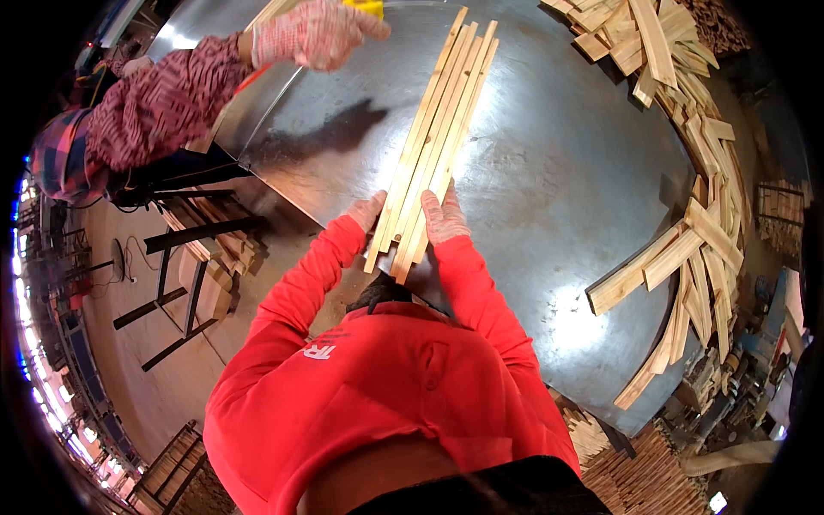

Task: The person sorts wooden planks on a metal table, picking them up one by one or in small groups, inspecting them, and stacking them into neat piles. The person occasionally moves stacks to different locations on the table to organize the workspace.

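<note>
Several long, narrow wooden strips (433,142) lie side by side as a bundle on a shiny metal table (549,172), their near ends uneven and reaching past its near edge. Gloved, my left hand (367,211) presses against the bundle's left side close to the near ends. On the opposite side my right hand (444,216), also gloved, grips the strips with its fingers along their edge. Between them the two hands squeeze the bundle. The undersides of the strips and some of my fingertips are hidden.
A co-worker's gloved hand (322,34) reaches over the table at the far left, near a yellow object (365,7). Loose wooden boards (687,240) are heaped along the table's right rim. A black metal frame (193,292) stands on the floor at left, beside stacked wood.
</note>
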Action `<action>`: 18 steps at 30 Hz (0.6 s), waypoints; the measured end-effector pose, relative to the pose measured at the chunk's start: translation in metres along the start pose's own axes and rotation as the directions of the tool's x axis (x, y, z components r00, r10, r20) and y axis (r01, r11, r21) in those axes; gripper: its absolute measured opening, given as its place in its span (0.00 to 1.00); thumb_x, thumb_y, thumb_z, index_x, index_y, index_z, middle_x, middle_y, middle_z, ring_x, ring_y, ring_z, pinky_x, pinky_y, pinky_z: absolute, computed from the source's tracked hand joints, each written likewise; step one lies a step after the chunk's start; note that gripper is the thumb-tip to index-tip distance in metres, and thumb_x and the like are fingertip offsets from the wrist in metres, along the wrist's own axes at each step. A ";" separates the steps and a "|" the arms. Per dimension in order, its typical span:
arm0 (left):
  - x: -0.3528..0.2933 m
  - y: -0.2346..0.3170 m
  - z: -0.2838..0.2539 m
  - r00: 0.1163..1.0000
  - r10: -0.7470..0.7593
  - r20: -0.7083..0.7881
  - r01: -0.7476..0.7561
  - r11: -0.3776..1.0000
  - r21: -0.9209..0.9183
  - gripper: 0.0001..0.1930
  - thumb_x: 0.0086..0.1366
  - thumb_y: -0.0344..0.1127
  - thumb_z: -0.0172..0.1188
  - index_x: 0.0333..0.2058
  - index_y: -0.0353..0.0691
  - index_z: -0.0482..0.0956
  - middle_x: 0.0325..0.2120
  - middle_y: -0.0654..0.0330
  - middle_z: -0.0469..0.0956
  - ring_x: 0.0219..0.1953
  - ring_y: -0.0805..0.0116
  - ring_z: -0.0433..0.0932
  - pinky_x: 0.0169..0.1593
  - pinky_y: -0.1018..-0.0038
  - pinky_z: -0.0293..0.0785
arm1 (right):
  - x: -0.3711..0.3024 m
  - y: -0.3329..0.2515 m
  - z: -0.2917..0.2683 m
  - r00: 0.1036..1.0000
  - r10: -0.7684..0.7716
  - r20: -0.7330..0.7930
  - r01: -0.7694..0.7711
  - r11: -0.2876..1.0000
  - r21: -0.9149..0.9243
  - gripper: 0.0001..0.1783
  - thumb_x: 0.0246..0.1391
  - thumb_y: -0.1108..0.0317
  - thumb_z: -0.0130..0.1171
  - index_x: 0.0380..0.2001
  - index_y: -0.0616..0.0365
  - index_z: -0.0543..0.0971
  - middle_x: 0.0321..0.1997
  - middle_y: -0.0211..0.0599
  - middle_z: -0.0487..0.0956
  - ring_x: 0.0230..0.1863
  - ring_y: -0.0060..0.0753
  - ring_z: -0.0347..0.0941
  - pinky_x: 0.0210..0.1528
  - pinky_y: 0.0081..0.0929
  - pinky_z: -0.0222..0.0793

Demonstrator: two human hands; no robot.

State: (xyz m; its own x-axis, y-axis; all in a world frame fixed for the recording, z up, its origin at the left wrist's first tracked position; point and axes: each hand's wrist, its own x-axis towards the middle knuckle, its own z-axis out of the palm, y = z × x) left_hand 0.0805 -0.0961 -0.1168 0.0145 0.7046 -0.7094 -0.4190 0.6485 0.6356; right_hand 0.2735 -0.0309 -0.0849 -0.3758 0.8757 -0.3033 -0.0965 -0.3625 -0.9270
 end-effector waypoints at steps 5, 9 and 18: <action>-0.060 0.069 0.091 0.914 0.360 -0.187 -0.181 0.775 0.605 0.38 0.60 0.57 0.56 0.60 0.34 0.64 0.44 0.44 0.78 0.45 0.51 0.79 0.48 0.68 0.75 | -0.018 -0.021 -0.012 0.999 0.034 0.041 0.004 0.721 -0.693 0.43 0.56 0.51 0.55 0.67 0.61 0.53 0.63 0.58 0.66 0.65 0.55 0.61 0.66 0.35 0.56; -0.049 0.071 0.145 0.770 0.461 -0.441 0.344 0.282 0.896 0.56 0.50 0.59 0.63 0.69 0.41 0.41 0.57 0.39 0.63 0.57 0.48 0.69 0.58 0.60 0.67 | -0.050 -0.064 -0.015 0.921 0.289 0.262 -0.117 0.846 -0.521 0.37 0.58 0.58 0.53 0.66 0.60 0.57 0.59 0.54 0.72 0.63 0.47 0.66 0.64 0.31 0.59; -0.048 0.148 0.036 0.691 0.584 -0.426 0.317 0.286 0.904 0.52 0.47 0.56 0.66 0.67 0.43 0.51 0.50 0.43 0.70 0.53 0.47 0.72 0.56 0.60 0.69 | -0.084 0.084 -0.054 0.977 0.214 0.024 -0.209 0.969 -0.129 0.30 0.60 0.65 0.59 0.61 0.67 0.65 0.52 0.38 0.75 0.46 0.24 0.72 0.50 0.17 0.70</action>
State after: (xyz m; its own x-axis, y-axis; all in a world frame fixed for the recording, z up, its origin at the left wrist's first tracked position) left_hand 0.0503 -0.0235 0.0223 -0.6217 0.7426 -0.2489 0.7060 0.6690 0.2325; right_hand 0.3469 -0.1180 -0.1495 -0.4100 0.7698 -0.4893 0.1045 -0.4933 -0.8636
